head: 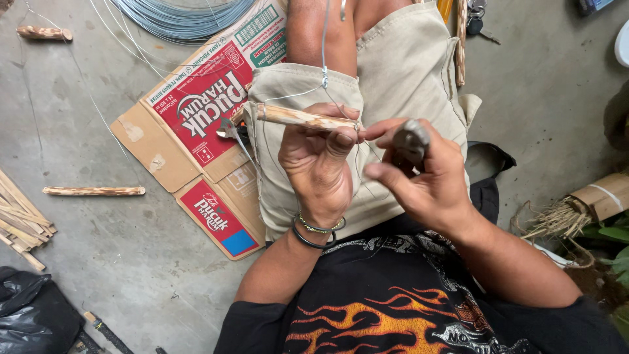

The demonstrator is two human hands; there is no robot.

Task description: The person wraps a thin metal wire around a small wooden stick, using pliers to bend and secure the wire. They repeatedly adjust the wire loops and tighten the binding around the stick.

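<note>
My left hand (319, 164) grips a short, peeled wooden stick (298, 117) held level above my lap, thumb pressed near its right end. A thin grey wire (324, 46) runs down from the top of the view to the stick and loops around it. My right hand (419, 177) is closed on a dark-handled tool (410, 141), its fingertips meeting the stick's right end beside my left thumb. Both hands hover over my khaki shorts (406, 72).
A flattened red and brown cardboard box (196, 111) lies on the concrete floor to the left. A wire coil (180, 16), loose sticks (94, 191) (44, 32), bamboo strips (19, 219) and a black bag (33, 314) lie around. Keys (476, 16) are at top right.
</note>
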